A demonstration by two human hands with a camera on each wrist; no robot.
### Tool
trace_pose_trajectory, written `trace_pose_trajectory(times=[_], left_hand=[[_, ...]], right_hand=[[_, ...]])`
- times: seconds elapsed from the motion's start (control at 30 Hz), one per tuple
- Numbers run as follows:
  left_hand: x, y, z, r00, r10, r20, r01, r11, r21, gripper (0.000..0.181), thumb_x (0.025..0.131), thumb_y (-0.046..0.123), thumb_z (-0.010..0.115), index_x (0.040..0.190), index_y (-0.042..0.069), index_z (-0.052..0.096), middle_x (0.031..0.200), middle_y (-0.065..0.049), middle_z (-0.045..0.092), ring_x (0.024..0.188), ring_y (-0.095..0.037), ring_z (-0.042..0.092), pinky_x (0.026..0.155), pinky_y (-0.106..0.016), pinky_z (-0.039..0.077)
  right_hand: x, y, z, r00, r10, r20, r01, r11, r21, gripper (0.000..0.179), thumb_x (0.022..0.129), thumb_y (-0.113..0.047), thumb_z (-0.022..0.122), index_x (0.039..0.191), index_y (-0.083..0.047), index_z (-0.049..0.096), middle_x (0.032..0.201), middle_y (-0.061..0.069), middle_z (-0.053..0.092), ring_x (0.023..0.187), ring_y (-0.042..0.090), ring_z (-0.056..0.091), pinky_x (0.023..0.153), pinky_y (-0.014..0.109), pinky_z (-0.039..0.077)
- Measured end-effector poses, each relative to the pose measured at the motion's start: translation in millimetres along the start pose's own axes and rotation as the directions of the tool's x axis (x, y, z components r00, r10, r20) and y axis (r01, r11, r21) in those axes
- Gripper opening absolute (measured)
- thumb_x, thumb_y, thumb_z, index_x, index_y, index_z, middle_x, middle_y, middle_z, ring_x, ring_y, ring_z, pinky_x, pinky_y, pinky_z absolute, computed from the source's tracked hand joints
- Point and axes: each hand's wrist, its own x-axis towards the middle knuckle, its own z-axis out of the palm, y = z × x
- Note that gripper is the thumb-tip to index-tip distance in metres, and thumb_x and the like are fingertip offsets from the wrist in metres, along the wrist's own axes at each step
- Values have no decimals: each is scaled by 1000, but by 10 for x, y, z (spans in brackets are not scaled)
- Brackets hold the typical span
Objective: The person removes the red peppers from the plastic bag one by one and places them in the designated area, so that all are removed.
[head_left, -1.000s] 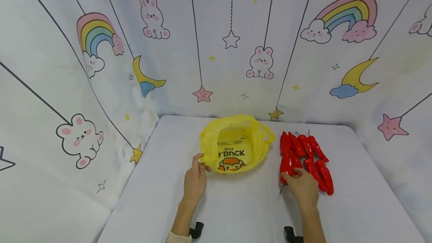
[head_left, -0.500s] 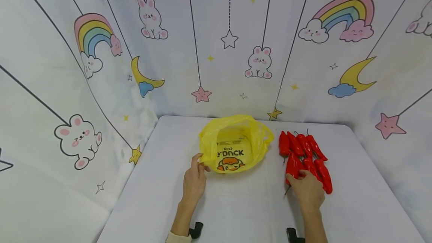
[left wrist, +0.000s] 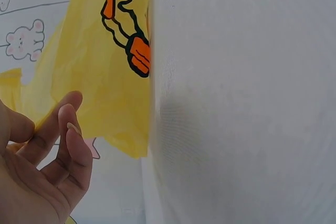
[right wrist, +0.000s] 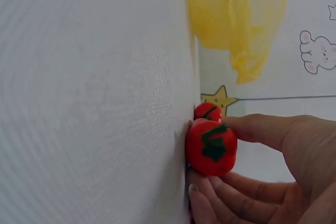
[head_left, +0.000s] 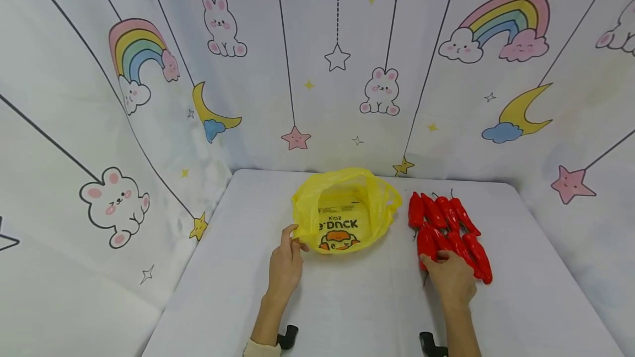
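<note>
My left hand (head_left: 286,271) pinches the near left edge of a yellow plastic bag (head_left: 308,216) between thumb and index finger. The bag lies with its mouth open toward me, a printed duck and upside-down letters showing inside. On the right, my right hand (head_left: 453,280) grips a glossy red chili pepper (head_left: 425,244) at the front left of a group of peppers. Its green stem end (right wrist: 214,148) faces the right wrist camera, thumb on one side and fingers on the other. Several more red peppers (head_left: 448,215) lie in two rows, partly hidden by this hand.
A white cloth covers the table (head_left: 347,302). Behind it and at the sides hangs a white curtain (head_left: 263,98) printed with rabbits, stars and rainbows. Black camera mounts (head_left: 289,337) show at the wrists.
My right hand has slid the front-left pepper slightly right, against the others in the front row, leaving it out of line with the pepper behind. The left hand keeps its place on the bag.
</note>
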Motion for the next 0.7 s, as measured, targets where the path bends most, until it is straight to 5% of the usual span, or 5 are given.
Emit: trace_pose_trajectory(times=[0.53,0.7], left_hand=[[-65,40,-18,999,-19,-33,22,996,91,40,109,19,52,148,19,44,90,8,73,57,-6,51,56,-26,43],[-161,115,-126,994,10,-109,9,986,167,43,108,21,59,148,15,47,95,9,70,74,-8,59,66,-31,47]], right_hand=[[-57,10,-69,1000,29,-12,-29,1000,-2,59,87,-41,83,120,5,70,91,21,76,73,32,70,55,43,53],[-128,-30,-113,996,-46,-73,48,998,29,59,88,-46,81,123,1,72,100,20,76,84,33,70,57,36,54]])
